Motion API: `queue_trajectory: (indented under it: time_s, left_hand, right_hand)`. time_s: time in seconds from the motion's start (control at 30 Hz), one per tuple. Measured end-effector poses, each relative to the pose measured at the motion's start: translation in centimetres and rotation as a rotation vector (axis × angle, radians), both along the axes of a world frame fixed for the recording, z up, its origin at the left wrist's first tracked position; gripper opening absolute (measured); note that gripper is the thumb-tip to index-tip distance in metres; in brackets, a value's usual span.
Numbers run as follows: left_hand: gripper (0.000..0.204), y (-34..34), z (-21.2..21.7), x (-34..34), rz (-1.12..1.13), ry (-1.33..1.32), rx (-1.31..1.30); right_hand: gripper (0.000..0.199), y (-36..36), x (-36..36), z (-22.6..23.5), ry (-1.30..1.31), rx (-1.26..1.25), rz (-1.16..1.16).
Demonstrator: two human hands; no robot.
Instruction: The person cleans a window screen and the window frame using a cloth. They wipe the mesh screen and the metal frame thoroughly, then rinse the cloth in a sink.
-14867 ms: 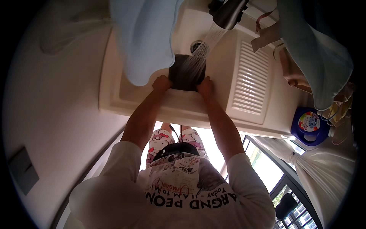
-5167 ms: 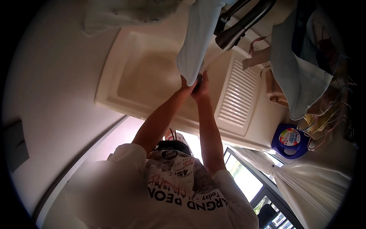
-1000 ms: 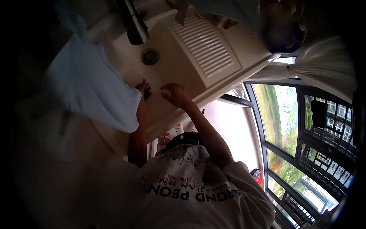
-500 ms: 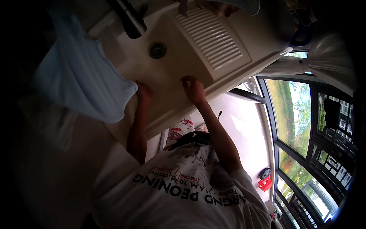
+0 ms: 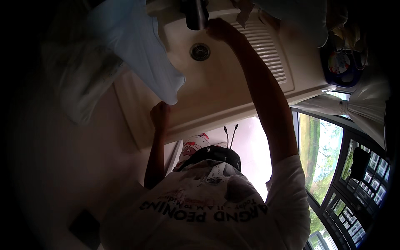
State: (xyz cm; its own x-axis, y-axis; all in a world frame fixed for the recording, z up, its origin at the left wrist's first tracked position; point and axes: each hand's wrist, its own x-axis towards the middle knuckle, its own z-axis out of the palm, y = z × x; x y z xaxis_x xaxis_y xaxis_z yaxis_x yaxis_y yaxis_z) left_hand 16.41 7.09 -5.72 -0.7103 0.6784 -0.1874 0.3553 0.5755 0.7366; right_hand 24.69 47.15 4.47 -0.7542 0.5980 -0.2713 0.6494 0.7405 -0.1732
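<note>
My left hand (image 5: 160,114) rests curled over the front rim of a white sink (image 5: 216,112), just under the lower corner of a hanging light blue cloth (image 5: 137,50). My right arm stretches across the basin, and my right hand (image 5: 218,29) is up against the dark faucet (image 5: 195,14) at the back. Its fingers are curled, but their hold on the faucet is hidden. The round drain (image 5: 200,52) lies bare in the basin between my arms.
A ribbed drainboard (image 5: 266,50) adjoins the basin on the right. Beyond it stands a blue bottle (image 5: 339,62), with more cloth (image 5: 300,10) hanging above. A tied white curtain (image 5: 354,106) and a window (image 5: 329,166) are at the right, a pale wall (image 5: 62,158) at the left.
My right hand has left the sink's front rim and reached up to the faucet. My left hand stays on the rim. The view has swung a little.
</note>
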Motion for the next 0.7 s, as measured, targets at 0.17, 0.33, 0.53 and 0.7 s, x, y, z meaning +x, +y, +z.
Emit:
queue_trajectory:
  time_s: [0.17,0.33,0.53,0.7]
  left_hand:
    - [0.051,-0.8,2.2,1.2,0.15,0.056,-0.019]
    - [0.049,-1.2,0.6,1.4,0.199,0.106,0.03]
    - [0.047,-1.3,1.7,1.1,0.237,0.013,0.1]
    - [0.047,-1.3,2.0,1.4,0.286,-0.022,0.102]
  right_hand:
    - [0.035,-0.4,1.8,1.3,0.962,0.373,-0.115]
    - [0.047,1.6,-1.5,2.9,0.582,0.321,0.059]
    - [0.031,-1.4,-1.3,3.5,0.296,0.213,-0.128]
    - [0.055,-3.7,0.7,9.9,1.493,-1.177,-0.272]
